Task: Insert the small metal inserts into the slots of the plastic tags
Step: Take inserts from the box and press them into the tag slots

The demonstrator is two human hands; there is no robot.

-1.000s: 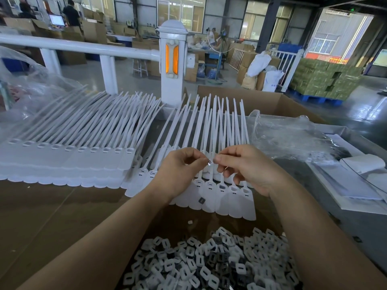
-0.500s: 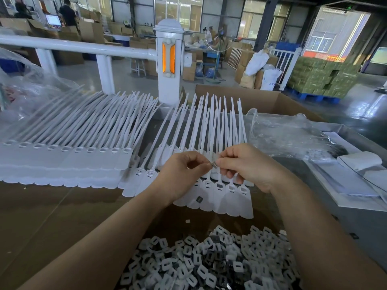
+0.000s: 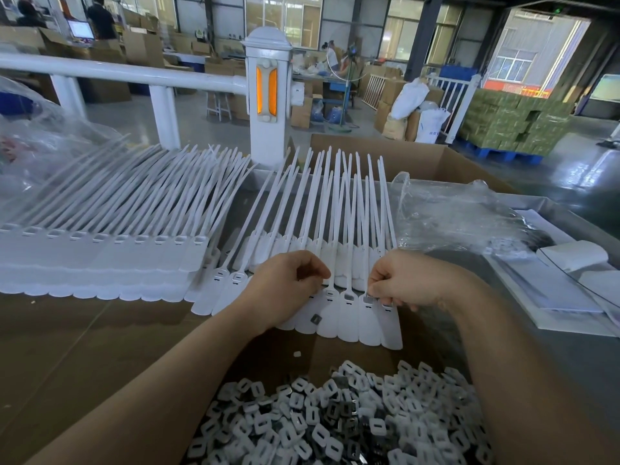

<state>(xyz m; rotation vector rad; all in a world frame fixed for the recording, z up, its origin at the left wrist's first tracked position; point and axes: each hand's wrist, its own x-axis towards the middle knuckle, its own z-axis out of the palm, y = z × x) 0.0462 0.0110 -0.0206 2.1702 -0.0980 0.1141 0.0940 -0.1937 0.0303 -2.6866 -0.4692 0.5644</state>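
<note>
Tags are being laid out across the middle of the frame. At the left, a long stacked row of plastic tags (image 3: 100,260) is lying flat with its thin tails fanned toward the upper left. Just right of it, the working row of tags (image 3: 339,317) is being spread on the tabletop (image 3: 84,347), heads toward the lower edge and tails pointing up the frame. The left hand (image 3: 285,286) is being held over the heads at the left part of this row, fingers curled; whether anything is pinched in that grip cannot be told. One loose metal insert (image 3: 316,318) is lying on a tag's flat paddle between the two hands. Further right, the right hand (image 3: 402,283) is being held with a narrow grip, thumb and fingertips pinching a small insert at the slot of a tag near the right end of the row. Along the lower edge, a heap of inserts (image 3: 335,417) is being kept.

The inserts are judged to be light, stiff and slippery, best pinched by their edges. The tags are judged flexible and easily shifted, so the head beside the slot should be steadied.
</note>
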